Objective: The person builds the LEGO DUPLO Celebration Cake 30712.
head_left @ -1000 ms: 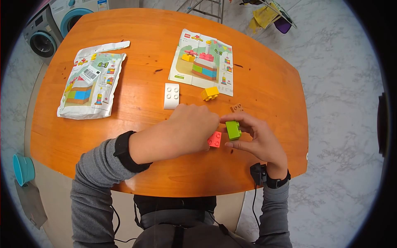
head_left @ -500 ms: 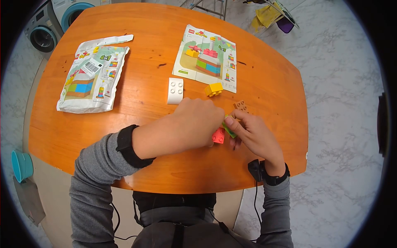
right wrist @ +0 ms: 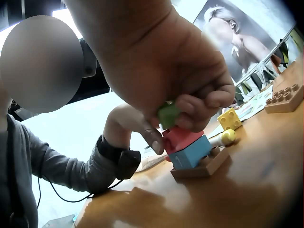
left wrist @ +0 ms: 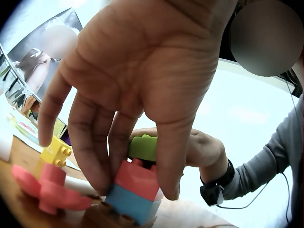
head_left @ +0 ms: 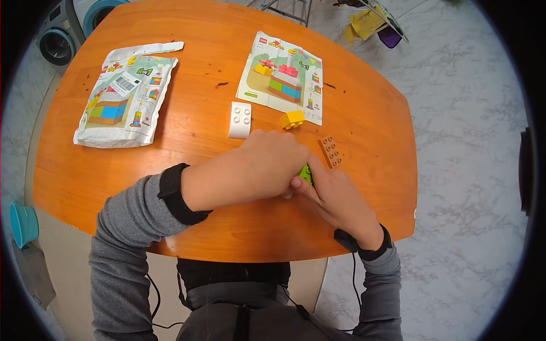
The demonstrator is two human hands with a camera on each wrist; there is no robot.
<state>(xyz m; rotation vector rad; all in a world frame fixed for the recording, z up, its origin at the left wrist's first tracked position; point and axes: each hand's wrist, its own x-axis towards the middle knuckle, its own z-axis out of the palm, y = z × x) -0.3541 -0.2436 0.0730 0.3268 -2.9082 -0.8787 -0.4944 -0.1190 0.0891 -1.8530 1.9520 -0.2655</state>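
Bricks stand stacked on a brown base (right wrist: 204, 166): a blue brick (left wrist: 128, 203) at the bottom and a red brick (left wrist: 137, 179) above it. The right hand (head_left: 340, 199) pinches a green brick (head_left: 306, 174), which sits over the red brick's top, slightly off line in the left wrist view; whether it is fully seated I cannot tell. My left hand (head_left: 256, 169) reaches over the stack, its thumb and fingers gripping the red brick from both sides. From the head view the left hand hides the lower stack.
Beyond the hands lie a white curved brick (head_left: 240, 120), a yellow brick (head_left: 292, 120) and a brown plate (head_left: 330, 152). An instruction sheet (head_left: 280, 79) and a white packet (head_left: 126, 96) are farther back. A red propeller-like piece (left wrist: 50, 190) shows near the left hand.
The right hand has turned the green brick and moved left with it, over the red brick and against the left hand. The left hand has stayed around the stack.
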